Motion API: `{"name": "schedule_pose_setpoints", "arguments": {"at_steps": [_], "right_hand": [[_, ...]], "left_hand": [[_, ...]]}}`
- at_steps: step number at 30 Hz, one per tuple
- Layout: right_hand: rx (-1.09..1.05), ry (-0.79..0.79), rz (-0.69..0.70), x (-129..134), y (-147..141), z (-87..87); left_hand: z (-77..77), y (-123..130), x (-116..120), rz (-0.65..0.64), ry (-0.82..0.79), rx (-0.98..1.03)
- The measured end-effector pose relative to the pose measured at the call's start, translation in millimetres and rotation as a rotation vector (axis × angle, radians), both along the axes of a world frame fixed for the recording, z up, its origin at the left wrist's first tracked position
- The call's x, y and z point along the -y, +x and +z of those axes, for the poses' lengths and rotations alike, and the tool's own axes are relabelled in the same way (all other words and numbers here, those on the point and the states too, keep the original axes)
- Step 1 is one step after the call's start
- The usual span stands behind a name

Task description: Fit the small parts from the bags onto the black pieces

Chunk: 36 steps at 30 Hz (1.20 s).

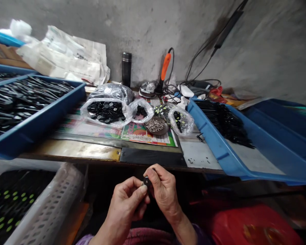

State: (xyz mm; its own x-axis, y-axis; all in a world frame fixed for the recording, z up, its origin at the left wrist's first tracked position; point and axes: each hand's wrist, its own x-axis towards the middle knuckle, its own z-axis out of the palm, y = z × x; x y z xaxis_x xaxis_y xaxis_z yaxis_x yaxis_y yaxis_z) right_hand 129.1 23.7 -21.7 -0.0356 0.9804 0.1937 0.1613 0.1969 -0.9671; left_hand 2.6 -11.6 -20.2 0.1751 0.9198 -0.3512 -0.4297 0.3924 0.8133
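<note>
A small round black part with a hole or pin at its centre is pinched between my hands, just in front of the table edge. My left hand grips it from the left, thumb pressed against its lower side. From the right, my right hand closes on it with thumb and forefinger. Fingers cover much of the part. On the table beyond are a bag of black discs, a smaller bag of black pieces, a dish of small metal screws or rivets and a bag of black and yellow-green pieces.
Blue trays with long black pieces stand on the left and right. An orange-handled tool with a cord and a dark cylinder stand by the wall. A white basket sits low left, a red surface low right.
</note>
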Motion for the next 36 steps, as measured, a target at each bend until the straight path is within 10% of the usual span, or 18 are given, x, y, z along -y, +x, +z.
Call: {"name": "schedule_pose_setpoints", "arguments": {"at_steps": [5,36], "right_hand": [[-0.23,-0.273,0.212,-2.5,6.5,-7.3],[-0.141,-0.3,0.276,3.1,9.0,-0.3]], "left_hand": [[2.7,1.5,-1.6,-0.008,-0.014,0.0],[-0.4,-4.7,-7.0,-0.003,0.051,-0.033]]}}
